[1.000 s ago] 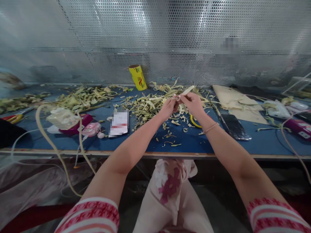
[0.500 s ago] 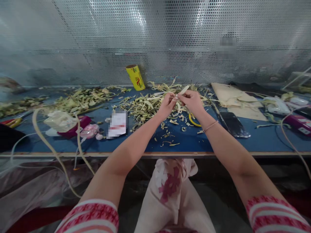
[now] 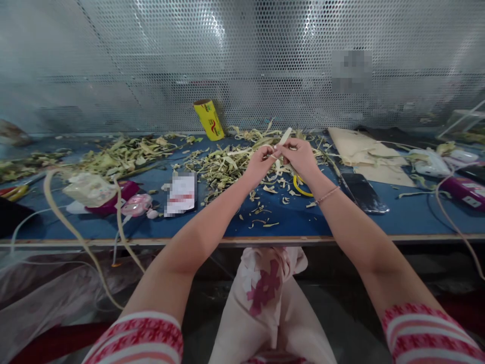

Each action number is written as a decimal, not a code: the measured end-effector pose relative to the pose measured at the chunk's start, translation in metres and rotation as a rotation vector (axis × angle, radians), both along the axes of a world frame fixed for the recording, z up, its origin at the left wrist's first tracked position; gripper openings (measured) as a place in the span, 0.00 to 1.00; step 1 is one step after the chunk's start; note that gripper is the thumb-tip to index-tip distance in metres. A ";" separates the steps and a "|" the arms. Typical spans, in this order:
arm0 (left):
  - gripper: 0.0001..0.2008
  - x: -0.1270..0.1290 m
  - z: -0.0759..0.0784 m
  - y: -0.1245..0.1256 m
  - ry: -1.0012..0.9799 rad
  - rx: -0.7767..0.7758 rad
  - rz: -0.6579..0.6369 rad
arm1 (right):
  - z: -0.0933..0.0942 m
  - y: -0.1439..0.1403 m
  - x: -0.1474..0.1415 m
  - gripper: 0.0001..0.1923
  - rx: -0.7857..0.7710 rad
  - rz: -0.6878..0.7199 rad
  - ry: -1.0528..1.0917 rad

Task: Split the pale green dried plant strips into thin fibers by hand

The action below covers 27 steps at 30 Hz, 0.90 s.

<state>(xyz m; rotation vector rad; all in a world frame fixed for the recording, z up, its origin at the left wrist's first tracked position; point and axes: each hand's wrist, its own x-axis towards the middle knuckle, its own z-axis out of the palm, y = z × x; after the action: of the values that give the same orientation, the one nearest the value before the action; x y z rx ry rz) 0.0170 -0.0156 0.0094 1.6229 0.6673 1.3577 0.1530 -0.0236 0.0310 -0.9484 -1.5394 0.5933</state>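
My left hand (image 3: 260, 163) and my right hand (image 3: 302, 156) meet above the blue table (image 3: 295, 220), both pinching a pale leaf strip (image 3: 284, 137) whose free end sticks up and to the right. A loop of the strip curls between the fingers. Under the hands lies a heap of cut strip scraps (image 3: 223, 167). A yellow ring (image 3: 302, 188) lies on the table just below my right wrist.
A yellow roll (image 3: 208, 119) leans on the perforated metal wall. A black phone (image 3: 362, 192) and tan sheets (image 3: 364, 151) lie right. A card (image 3: 182, 193), a pink item (image 3: 136, 205), a white packet (image 3: 89, 189) and long strips (image 3: 64, 217) lie left.
Both hands stay joined on the strip; its free end has tilted more upright. The view has shifted slightly.
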 end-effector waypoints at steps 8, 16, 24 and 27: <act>0.18 0.000 0.005 -0.004 -0.055 -0.112 -0.085 | -0.005 0.007 0.002 0.15 -0.039 0.031 0.033; 0.14 -0.003 0.007 0.000 -0.225 -0.295 -0.099 | 0.003 0.000 0.007 0.26 -0.299 0.176 0.220; 0.12 -0.010 0.013 -0.002 -0.280 -0.405 -0.226 | 0.004 0.005 0.024 0.14 -0.514 0.261 0.191; 0.11 -0.013 0.011 -0.003 -0.251 -0.427 -0.353 | 0.005 0.008 0.031 0.12 -0.509 0.242 0.160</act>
<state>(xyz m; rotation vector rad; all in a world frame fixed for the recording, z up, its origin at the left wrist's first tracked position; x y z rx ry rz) 0.0043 -0.0185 0.0204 1.1411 0.4546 1.0504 0.1836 -0.0159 0.0363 -1.0645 -1.3919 1.2452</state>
